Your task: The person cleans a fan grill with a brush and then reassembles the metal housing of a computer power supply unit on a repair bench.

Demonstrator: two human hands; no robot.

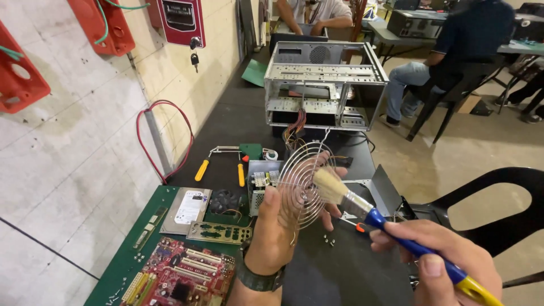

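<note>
Head cam: your left hand (276, 235) grips a round wire fan guard (303, 184), held up over the black table (334, 272). Your right hand (439, 260) is clenched round a blue & yellow paintbrush (377, 218); bristles touch the guard. Red circuit board (181, 275) lies bottom left.

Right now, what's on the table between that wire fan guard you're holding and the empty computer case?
In the head view, between the fan guard and the case lies a bundle of coloured wires trailing from the case.

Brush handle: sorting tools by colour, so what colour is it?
Blue with a yellow end, on the brush in the right hand; head view.
</note>
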